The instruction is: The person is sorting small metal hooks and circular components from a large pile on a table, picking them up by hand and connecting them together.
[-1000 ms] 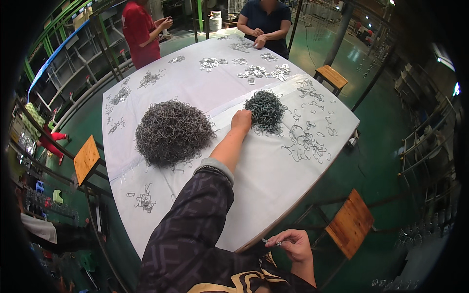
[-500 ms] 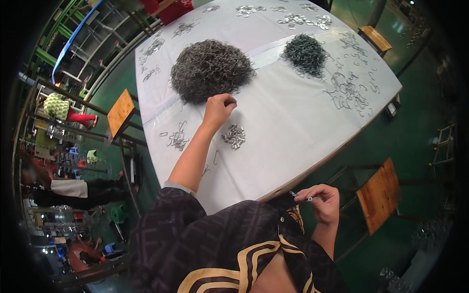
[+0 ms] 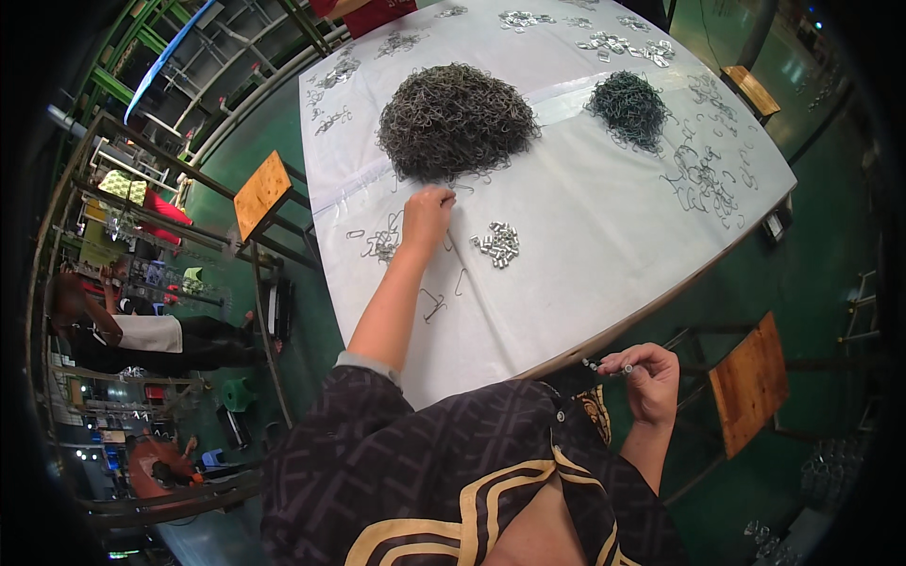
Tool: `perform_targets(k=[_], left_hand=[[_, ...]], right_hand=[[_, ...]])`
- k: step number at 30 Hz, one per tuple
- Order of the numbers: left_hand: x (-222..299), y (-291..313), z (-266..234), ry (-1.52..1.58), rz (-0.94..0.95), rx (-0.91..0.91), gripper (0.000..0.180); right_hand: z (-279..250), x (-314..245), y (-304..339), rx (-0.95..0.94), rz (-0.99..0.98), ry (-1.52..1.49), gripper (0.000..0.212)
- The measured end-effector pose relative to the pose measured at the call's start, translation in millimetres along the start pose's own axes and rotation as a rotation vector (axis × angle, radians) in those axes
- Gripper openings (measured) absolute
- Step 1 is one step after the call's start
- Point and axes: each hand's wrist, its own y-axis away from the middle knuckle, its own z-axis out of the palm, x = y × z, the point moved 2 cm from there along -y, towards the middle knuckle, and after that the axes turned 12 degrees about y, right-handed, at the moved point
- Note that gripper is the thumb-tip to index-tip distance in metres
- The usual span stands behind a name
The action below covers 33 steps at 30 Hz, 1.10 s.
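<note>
My left hand reaches over the white-covered table, just in front of a large heap of dark wire hooks. Its fingers are pinched together close to a bent wire at the heap's near edge; what they hold, if anything, is too small to make out. To the right of that hand lies a small pile of silver metal clips. A few loose wire hooks are spread to its left. Off the table's near edge, my right hand pinches a small silver metal piece, with another shiny bit by the fingertips.
A smaller dark hook heap and scattered hooks lie at the right. Silver clips sit at the far side. Wooden stools flank the table. Another person is off to the left.
My view has shifted, so the table sits further right in it. Relative to the table, my left hand has moved left and a little nearer. My right hand keeps its pinch.
</note>
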Motion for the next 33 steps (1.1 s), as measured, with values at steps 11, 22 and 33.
perform_targets(k=[11,22,33], left_hand=[[-15,-50,26,-0.682,0.294,-0.402,0.009],[-30,-50,-19,0.088,0.028,0.137,0.010],[-73,-46,-7,0.505,-0.125,0.330,0.012]], right_hand=[[6,-8,7,0.057,0.008,0.039,0.018],[4,-6,9,0.029,-0.032,0.030,0.017],[5,-7,8,0.027,-0.024,0.015,0.017]])
